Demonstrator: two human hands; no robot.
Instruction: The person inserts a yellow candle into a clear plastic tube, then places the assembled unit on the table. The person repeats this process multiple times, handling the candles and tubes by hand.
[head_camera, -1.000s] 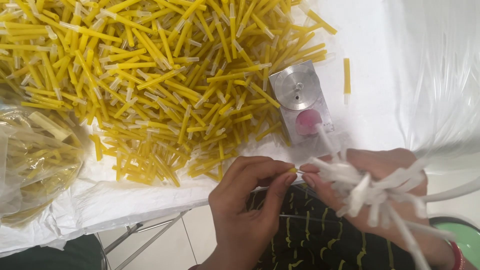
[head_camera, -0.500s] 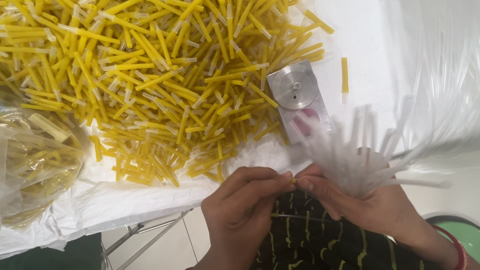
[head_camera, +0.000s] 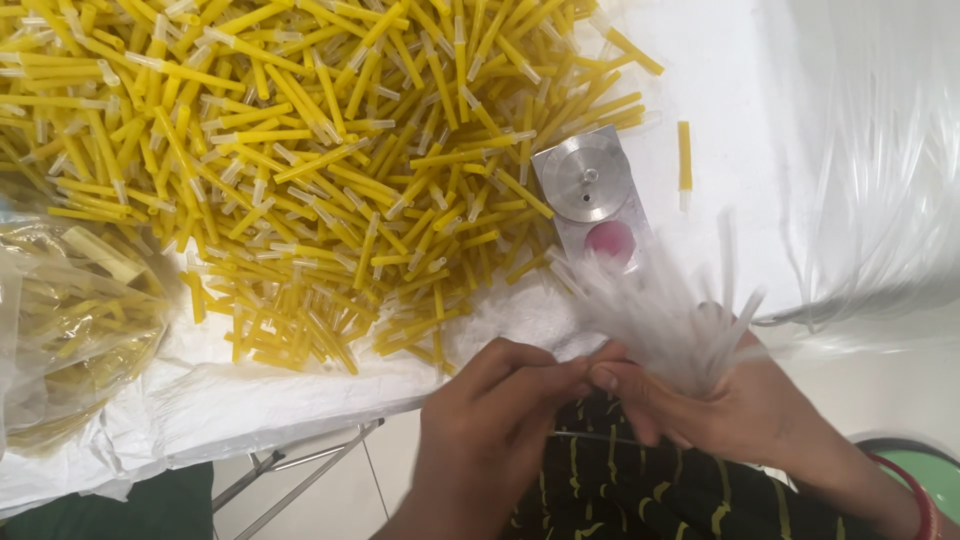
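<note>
Head view: white sheet (head_camera: 740, 90) covers the table; tiled floor shows below its edge. Beside the metal block (head_camera: 592, 195), the right hand (head_camera: 720, 405) is clenched around clear tubes (head_camera: 670, 310). Left hand (head_camera: 500, 420) fingertips pinch together, meeting the right.

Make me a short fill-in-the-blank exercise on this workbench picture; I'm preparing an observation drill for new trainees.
1. The big pile of small tubes on the table is ____ in colour.
2. The right hand holds a bunch of ____ tubes.
3. The metal block carries a round ____ spot below its silver disc.
4. The left hand meets the right hand at the ____.

Missing words: yellow; clear; pink; fingertips
</note>
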